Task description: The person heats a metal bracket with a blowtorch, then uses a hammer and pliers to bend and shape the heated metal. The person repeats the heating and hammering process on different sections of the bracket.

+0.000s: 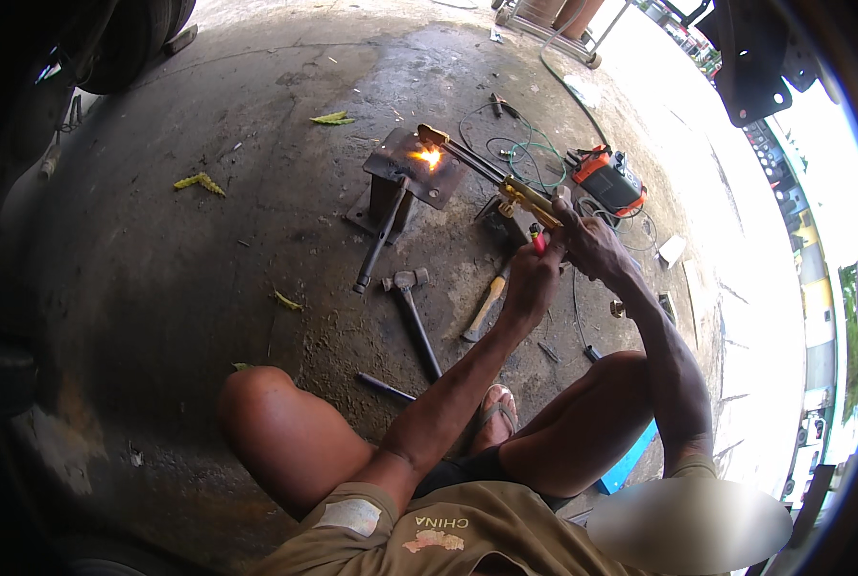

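My right hand (594, 248) is wrapped round the rear of a brass gas torch (530, 199), whose long twin tubes reach forward and left. At its head, an orange flame (429, 156) burns over a rusty steel plate (391, 152) with holes in it, part of a low metal block. Just left of the right hand, my left hand (535, 278) is closed on a small red lighter-like thing (538, 240), its tip beside the torch body. A dark metal bar (381, 248) leans from the plate toward me.
A hammer (412, 307) and a wooden-handled tool (487, 305) lie between the block and my legs. An orange-and-black machine (609, 180) with cables stands to the right. A wheeled cart (563, 34) is at the back; yellow-green leaves (199, 182) dot the concrete floor.
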`<state>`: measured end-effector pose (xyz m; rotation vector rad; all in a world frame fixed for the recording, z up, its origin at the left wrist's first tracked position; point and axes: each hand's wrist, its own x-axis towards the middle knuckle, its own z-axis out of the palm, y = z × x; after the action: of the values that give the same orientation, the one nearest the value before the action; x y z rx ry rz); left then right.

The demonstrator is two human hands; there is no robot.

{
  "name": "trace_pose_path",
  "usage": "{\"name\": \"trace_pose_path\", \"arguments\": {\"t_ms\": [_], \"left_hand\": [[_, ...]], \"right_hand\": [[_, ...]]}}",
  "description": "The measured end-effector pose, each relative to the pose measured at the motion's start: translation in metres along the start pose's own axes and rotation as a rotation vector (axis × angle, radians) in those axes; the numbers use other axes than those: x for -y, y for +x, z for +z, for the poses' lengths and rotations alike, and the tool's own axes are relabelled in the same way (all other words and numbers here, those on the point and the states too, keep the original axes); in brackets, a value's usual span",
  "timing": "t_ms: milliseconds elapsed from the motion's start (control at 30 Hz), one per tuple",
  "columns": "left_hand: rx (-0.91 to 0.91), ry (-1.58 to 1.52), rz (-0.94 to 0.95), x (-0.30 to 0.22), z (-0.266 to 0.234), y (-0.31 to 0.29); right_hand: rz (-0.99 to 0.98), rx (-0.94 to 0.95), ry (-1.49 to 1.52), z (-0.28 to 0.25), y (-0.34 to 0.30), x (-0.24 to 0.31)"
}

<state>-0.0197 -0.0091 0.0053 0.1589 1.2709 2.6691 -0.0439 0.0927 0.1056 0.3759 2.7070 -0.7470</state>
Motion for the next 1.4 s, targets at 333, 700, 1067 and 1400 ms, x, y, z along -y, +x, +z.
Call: {"name": "trace_pose_path", "arguments": {"t_ms": [333, 700, 1067, 1400], "left_hand": [[0.020, 0.029, -0.075, -0.006, -0.007, 0.001], [0.045, 0.013, -0.064, 0.007, -0.012, 0.006], [0.051, 0.019, -0.064, -0.019, -0.009, -0.002], [0.050, 0.019, -0.071, -0.010, -0.006, -0.001]], "right_hand": [[-0.053, -0.008, 0.029, 0.004, 0.008, -0.006], [-0.009, 0.006, 0.030, 0.002, 0.002, 0.003], [-0.022, 0.014, 0.068, 0.004, 0.006, 0.001], [0.011, 0.015, 0.033, 0.001, 0.007, -0.004]]}}
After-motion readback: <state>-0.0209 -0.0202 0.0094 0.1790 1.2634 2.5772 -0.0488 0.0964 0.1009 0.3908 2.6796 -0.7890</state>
